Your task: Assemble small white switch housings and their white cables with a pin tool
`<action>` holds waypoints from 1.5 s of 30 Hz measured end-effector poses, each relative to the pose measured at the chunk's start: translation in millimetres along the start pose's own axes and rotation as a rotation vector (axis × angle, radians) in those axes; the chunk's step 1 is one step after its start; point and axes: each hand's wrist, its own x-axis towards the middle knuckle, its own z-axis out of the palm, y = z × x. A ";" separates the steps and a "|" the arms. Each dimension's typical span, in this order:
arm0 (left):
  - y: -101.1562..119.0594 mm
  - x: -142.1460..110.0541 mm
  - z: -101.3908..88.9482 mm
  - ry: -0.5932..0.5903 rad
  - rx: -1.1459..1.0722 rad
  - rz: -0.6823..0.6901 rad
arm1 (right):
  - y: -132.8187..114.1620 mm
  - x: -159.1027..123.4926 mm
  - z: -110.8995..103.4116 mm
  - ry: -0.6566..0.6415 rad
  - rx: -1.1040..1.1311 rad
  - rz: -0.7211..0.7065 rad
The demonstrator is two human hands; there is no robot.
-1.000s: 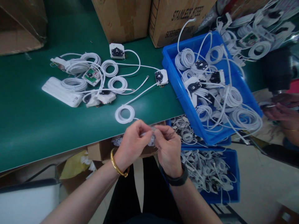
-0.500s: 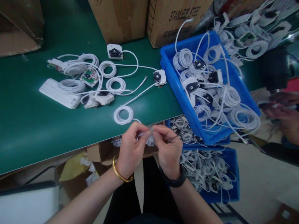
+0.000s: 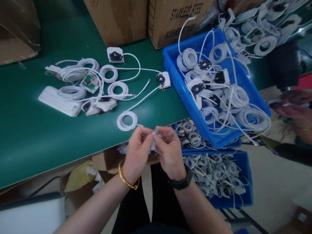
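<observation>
Centrally, left hand (image 3: 138,151) and right hand (image 3: 169,152) pinched the small connector (image 3: 155,131), fingertips nearly closed; it sat just off the table (image 3: 80,139) edge, near the coiled cable (image 3: 127,121) (white).

Bench: green top (image 3: 26,139), smooth; front edge slants across my view.
Cartons: plain brown box (image 3: 119,22) beside lettered brown box (image 3: 179,21), both on my bench.
Floor: pale (image 3: 270,178), seen to my lower right.
Light: soft, whitish sheen on my benchtop.
Below bench: yellow sheet (image 3: 79,177), crumpled.
</observation>
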 end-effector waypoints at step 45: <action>-8.8 -22.8 9.6 -0.061 0.054 -0.027 | -12.7 -8.3 -18.0 -0.005 -0.037 0.095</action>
